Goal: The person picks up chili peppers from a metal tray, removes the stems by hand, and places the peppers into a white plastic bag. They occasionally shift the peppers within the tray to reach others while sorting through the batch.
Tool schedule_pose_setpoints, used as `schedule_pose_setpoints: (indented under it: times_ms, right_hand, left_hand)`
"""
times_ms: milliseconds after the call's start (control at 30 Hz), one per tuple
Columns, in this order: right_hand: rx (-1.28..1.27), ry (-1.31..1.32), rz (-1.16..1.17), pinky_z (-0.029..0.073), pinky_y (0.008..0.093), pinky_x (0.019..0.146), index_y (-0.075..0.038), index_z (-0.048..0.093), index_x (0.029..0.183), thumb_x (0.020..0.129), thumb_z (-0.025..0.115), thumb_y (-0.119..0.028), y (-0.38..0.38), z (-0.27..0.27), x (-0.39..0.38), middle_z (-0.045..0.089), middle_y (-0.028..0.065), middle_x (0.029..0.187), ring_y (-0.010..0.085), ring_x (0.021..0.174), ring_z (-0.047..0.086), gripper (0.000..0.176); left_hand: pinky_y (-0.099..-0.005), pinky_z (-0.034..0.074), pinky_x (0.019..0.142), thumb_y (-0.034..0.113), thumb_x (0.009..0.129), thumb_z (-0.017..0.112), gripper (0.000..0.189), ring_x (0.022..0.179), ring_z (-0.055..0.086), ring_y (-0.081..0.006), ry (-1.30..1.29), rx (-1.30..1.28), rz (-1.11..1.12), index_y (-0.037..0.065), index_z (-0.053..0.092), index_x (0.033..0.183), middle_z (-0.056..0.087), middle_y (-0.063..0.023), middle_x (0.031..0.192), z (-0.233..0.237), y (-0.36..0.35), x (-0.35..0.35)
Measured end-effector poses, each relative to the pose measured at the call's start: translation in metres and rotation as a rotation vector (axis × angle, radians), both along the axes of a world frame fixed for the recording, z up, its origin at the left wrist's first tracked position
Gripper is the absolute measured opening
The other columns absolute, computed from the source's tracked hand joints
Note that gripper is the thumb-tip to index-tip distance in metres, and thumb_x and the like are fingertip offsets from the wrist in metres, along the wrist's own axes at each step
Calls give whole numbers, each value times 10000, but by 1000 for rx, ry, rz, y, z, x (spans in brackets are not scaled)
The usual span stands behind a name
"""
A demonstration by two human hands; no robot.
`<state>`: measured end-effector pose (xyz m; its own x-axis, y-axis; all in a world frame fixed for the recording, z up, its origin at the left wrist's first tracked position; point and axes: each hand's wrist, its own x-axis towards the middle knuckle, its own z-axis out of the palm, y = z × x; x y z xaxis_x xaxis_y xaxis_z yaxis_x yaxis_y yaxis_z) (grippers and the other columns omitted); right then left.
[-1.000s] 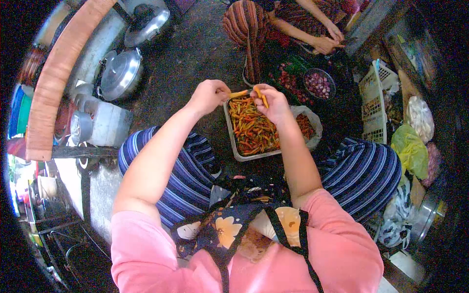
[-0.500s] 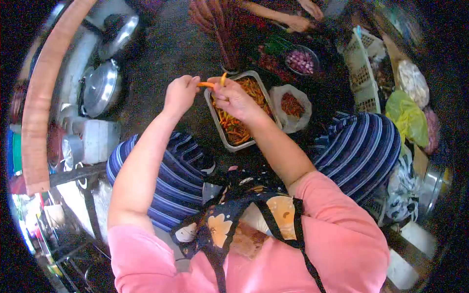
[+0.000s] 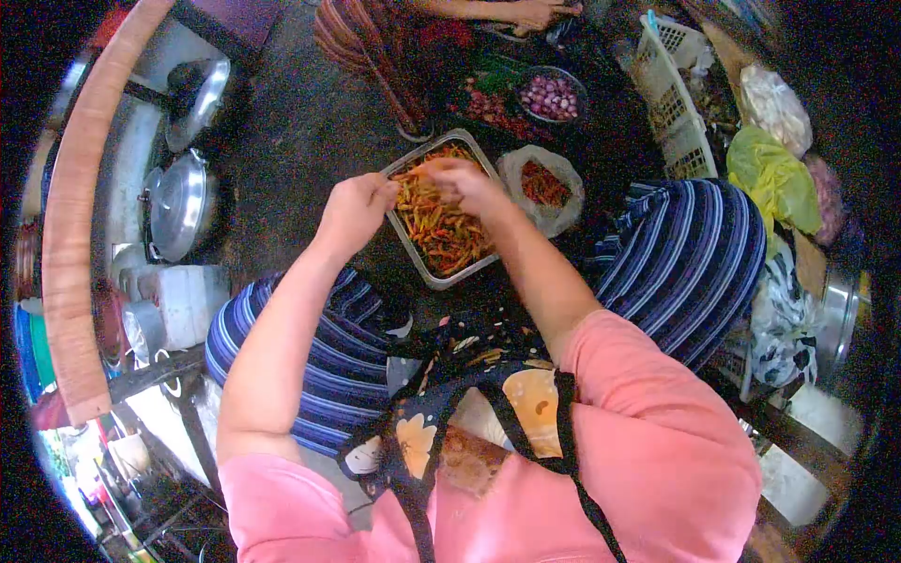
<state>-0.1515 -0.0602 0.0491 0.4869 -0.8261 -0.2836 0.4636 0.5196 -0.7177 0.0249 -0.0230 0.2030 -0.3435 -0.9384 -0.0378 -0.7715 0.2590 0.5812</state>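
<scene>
A metal tray (image 3: pixel 441 281) full of chili peppers (image 3: pixel 446 223), mostly orange and yellow-green, stands on the dark floor between my knees. My left hand (image 3: pixel 355 214) is at its left rim, fingers pinched together on an orange chili pepper (image 3: pixel 410 174) whose streak shows between both hands. Over the upper part of the tray, my right hand (image 3: pixel 466 188) is smeared by motion, so I cannot tell how its fingers are set. Right of the tray lies an open clear plastic bag (image 3: pixel 569 208) with dark red chilies (image 3: pixel 542 184) in it.
Beyond the tray are a bowl of shallots (image 3: pixel 549 98) and a heap of small red pieces (image 3: pixel 488 106). Another person's hand (image 3: pixel 535 13) works at the top. A white plastic crate (image 3: pixel 668 94) and plastic bags (image 3: pixel 774 178) stand right; a lidded pot (image 3: pixel 180 205) stands left.
My right hand has moved over the tray and blurred; the yellow piece seen at its fingers no longer shows. My left hand is slightly lower. The whole view has shifted a little.
</scene>
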Motion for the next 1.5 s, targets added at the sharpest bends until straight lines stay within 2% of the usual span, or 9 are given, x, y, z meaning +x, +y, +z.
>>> schedule_pose_setpoints:
  times_ms: [233,333,400,467,633,867,1100,1333,1500]
  right_hand:
    - [531,44,-1053,480,365,763,0,552,1069,815,491,-212,27,-54,-82,597,116,998,240,901,565,337]
    - [320,-21,-1141,419,350,874,24,512,1116,818,495,-257,23,-89,-92,584,120,1036,249,934,563,410]
    - [266,764,-1209,427,347,835,27,531,1062,768,569,-258,15,-100,-90,594,152,1005,279,908,570,410]
    - [221,1165,-1194,430,345,816,29,541,1034,744,606,-258,19,-101,-84,599,168,989,295,895,574,413]
    - [-119,1432,-177,465,401,719,4,594,872,682,651,-177,38,-156,-44,633,172,840,303,777,610,268]
    - [-394,1634,14,487,395,760,-6,622,906,656,639,-200,50,-168,-24,612,223,910,341,838,602,317]
    - [-466,1571,62,493,400,674,-47,660,798,660,634,-193,-24,-108,-21,640,164,803,311,739,616,202]
    - [-565,416,91,425,233,495,-23,615,784,735,618,-51,-15,42,36,584,38,686,112,556,545,57]
    - [-307,199,38,427,229,499,-27,556,853,741,625,-57,-6,58,41,567,39,700,106,570,543,135]
  left_hand:
    - [-377,452,645,186,783,596,204,734,584,-327,-69,81,-67,-18,602,794,590,-190,763,-7,7,-2]
    - [-368,461,687,194,765,621,272,777,584,-314,28,94,-101,-10,597,943,590,-177,868,-10,8,0]
    - [-360,463,707,202,758,631,340,801,582,-303,70,24,-132,-11,567,1016,574,-174,925,-12,8,-1]
    - [-351,464,728,209,751,642,416,825,580,-291,118,-50,-167,-11,538,1089,559,-171,981,-16,6,1]
    - [-349,459,738,209,753,637,452,803,573,-275,14,98,-108,-15,513,1126,537,-176,985,-15,3,5]
    - [-351,464,724,195,743,641,389,793,574,-276,-55,144,-93,-19,554,1056,544,-177,944,-23,-3,11]
    - [-354,480,704,153,709,663,354,771,592,-297,-122,94,-92,4,576,1018,583,-168,931,-32,-12,12]
    - [-346,485,680,185,717,657,309,760,612,-257,-159,55,-22,22,592,972,622,-148,852,-23,-16,9]
    - [-342,479,648,179,701,667,224,725,615,-260,-230,82,51,26,619,857,621,-148,783,-18,-20,14]
